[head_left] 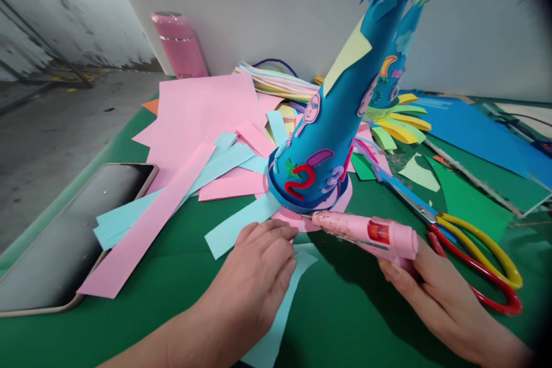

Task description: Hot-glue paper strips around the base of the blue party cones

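A tall blue paper cone (334,121) stands tilted, with a red 2, a green star and other cut-outs on its side. A blue paper ring (297,206) and pink paper base (313,223) surround its foot. My left hand (259,276) has its fingers closed together at the base's near edge, holding it down; the fingertips are partly hidden. In my right hand (435,293) is a pink hot glue gun (366,233), its nozzle pointing left at the base, just below the ring. A light blue paper strip (282,322) lies beneath my left hand.
Red-and-yellow-handled scissors (435,221) lie right. Pink sheets (202,109) and paper strips (155,227) spread left, partly over a phone (81,224). Behind stand a pink bottle (181,46) and a second blue cone (399,57). A blue sheet (478,132) lies far right.
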Demonstrator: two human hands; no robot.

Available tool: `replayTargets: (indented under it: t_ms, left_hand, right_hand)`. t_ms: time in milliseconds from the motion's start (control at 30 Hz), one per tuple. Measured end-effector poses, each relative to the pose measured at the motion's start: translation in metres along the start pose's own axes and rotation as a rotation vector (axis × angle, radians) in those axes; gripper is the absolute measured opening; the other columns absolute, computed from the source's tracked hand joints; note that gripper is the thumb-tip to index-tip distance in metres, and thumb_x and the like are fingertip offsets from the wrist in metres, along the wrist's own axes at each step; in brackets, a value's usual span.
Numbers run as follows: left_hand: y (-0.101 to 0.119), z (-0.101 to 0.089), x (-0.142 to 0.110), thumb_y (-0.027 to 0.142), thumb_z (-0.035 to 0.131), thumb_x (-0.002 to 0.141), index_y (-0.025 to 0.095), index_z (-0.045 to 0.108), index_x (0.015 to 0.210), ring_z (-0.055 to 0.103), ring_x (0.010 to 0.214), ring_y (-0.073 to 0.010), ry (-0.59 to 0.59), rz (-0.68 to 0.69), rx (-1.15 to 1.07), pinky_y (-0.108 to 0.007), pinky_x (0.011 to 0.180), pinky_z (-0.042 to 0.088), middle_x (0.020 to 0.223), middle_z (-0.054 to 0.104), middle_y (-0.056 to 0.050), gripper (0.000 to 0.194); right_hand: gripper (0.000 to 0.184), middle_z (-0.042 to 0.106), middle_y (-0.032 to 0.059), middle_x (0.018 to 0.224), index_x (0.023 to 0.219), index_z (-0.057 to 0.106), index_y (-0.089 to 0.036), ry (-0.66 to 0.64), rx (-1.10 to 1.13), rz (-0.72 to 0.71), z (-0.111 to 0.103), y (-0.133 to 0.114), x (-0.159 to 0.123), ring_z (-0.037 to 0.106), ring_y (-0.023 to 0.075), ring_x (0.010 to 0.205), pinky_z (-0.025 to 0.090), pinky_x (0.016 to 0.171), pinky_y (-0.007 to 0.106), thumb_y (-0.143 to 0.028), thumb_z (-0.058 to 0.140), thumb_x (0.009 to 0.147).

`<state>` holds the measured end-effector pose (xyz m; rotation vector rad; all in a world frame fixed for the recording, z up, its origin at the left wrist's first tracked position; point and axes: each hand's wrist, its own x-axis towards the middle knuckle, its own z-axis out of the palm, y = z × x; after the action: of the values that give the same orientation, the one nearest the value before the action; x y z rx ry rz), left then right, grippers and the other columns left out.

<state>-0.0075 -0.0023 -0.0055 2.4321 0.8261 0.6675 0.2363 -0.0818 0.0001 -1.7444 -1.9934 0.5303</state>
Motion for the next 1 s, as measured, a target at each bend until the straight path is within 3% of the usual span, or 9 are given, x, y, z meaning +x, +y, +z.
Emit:
replayTargets:
  t_ms: [633, 1000]
  left_hand:
    - [-0.0002, -0.0021, 0.0025, 0.013, 0.037, 0.082, 0.020, 0.048, 0.076, 0.049, 0.099, -0.0205, -0.014, -0.004, -0.008, -0.037, 0.083, 0.039, 0.097, 0.060, -0.006, 0.014]
    - [0.0000, -0.0019, 0.0010, 0.011, 0.037, 0.082, 0.019, 0.046, 0.076, 0.047, 0.099, -0.0195, -0.027, -0.018, -0.025, -0.037, 0.084, 0.036, 0.099, 0.058, -0.006, 0.013]
  right_hand:
    - [0.029, 0.056, 0.0021, 0.078, 0.112, 0.040, -0.023, -0.001, 0.013, 0.002, 0.0013, -0.0016, 0.0010, 0.052, 0.0122, 0.060, 0.045, 0.051, 0.021, -0.029, 0.043, 0.084]
    - [0.029, 0.052, -0.0005, 0.069, 0.114, 0.038, -0.023, 0.001, -0.029, -0.020, -0.0006, -0.0033, 0.0020, 0.049, 0.0109, 0.054, 0.043, 0.047, 0.019, -0.029, 0.041, 0.085]
